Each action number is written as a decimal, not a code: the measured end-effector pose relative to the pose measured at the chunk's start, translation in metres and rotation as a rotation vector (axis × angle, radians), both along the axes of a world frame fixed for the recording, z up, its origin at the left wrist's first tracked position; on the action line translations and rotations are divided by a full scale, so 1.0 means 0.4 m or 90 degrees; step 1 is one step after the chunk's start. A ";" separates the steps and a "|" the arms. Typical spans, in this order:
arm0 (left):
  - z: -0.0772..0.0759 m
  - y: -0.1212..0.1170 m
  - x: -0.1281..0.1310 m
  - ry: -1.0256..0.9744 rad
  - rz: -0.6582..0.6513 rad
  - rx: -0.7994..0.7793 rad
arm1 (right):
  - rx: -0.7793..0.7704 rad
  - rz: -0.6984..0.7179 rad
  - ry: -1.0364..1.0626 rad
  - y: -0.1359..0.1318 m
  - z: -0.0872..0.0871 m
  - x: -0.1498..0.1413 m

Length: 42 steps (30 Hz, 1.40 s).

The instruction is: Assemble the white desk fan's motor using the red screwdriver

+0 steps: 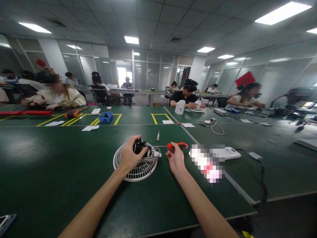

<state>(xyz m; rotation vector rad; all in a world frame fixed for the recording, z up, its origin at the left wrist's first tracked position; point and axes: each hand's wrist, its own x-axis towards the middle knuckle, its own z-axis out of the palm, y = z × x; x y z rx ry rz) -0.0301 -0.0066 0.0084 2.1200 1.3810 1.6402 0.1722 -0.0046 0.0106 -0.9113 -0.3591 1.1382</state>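
- From my remote seat, through the head camera, I see the left hand (131,152) arched and part-closed, thumb and fingers spread around a black mechanism (139,144) and steadying it.
- The right hand (176,158) is nearly closed: I see its fingers curled at the orange-red handle of a screwdriver (182,145), palm turned partly up.
- I count one screwdriver in grasp, one black mechanism and one round white grille (138,176) beneath it; a pale cord (150,159) lies bunched on the grille's right part.
- The grille lies flat on the green surface (61,191), directly in front of me, ribs fanning outward.
- The screwdriver's long axis runs left to right, nearly level across my view: handle to the right, shaft pointing left at the mechanism. I cannot tell whether its tip touches.
- Just beyond the shaft I see one small pale pointed tool (158,135), narrow end away from me.
- Farther off, left of centre, I count one blue tray (105,117) with dark pieces inside, and two paper slips (90,128) on its left side.
- Right of the right hand lies one white device (231,153), partly blurred out.
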 end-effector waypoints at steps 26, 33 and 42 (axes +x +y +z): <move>-0.003 -0.008 0.007 0.034 0.072 0.061 | 0.008 0.005 0.009 -0.004 0.003 0.003; -0.004 -0.009 0.006 0.034 0.068 0.058 | -0.013 -0.019 -0.031 0.001 0.003 0.001; -0.007 -0.005 0.006 0.032 0.064 0.063 | 0.047 -0.001 -0.001 -0.009 0.012 -0.008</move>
